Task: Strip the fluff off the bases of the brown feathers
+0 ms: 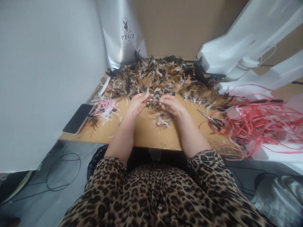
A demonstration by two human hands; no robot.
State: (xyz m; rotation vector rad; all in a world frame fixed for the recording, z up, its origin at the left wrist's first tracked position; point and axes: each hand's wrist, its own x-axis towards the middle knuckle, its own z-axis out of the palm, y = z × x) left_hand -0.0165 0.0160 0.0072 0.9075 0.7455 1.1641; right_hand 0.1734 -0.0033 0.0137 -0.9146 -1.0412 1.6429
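Pinching a brown feather tuft (147, 82) in my left hand (139, 103), tuft sticking out past the fingertips, away from me. Right hand (172, 104) just beside it; can't tell whether its fingertips grip anything. Feather pile (163, 71) beyond both hands on tabletop (151, 135), scissors (211, 119) to the right.

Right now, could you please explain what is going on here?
A person's left hand and right hand hold a thin, brownish piece, too blurred to identify, above a tan tabletop. Beyond lies a heap of brown and black feathers; to the right lie black-handled metal scissors and a tangle of red strips.
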